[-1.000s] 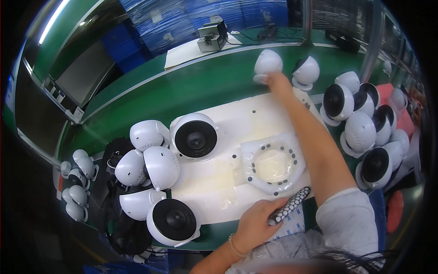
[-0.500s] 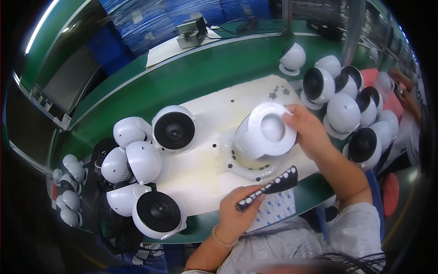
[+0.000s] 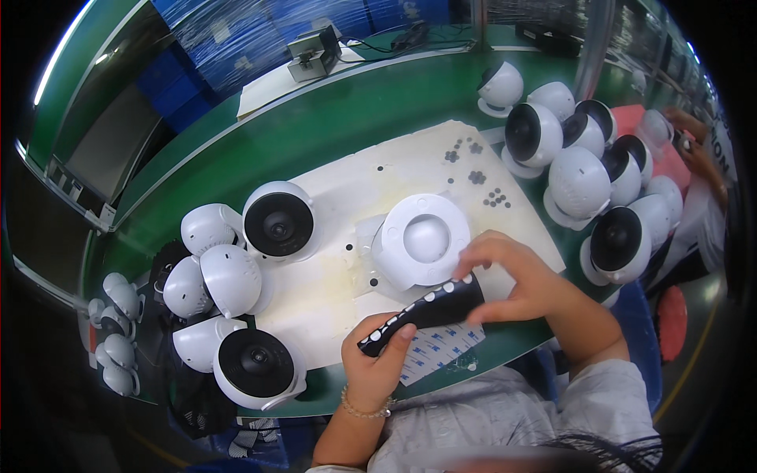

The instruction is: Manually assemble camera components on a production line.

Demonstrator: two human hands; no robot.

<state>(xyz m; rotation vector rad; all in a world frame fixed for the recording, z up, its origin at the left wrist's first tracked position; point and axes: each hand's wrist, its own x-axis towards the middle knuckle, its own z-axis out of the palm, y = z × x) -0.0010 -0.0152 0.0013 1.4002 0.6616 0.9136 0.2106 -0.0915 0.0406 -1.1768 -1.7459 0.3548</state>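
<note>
Head view: both hands point(image 3: 441, 315) pinch black strip point(image 3: 422, 312).

This is a factory assembly station. A long green workbench point(image 3: 331, 126) carries a worn white work mat point(image 3: 394, 177), with many identical white dome cameras point(image 3: 579, 181) crowded at 2 o'clock and more dome cameras point(image 3: 229, 276) at 9 o'clock. Stacked blue crates point(image 3: 236, 35) stand at 12 o'clock, and another worker's hand point(image 3: 694, 130) shows at 3 o'clock.
</note>
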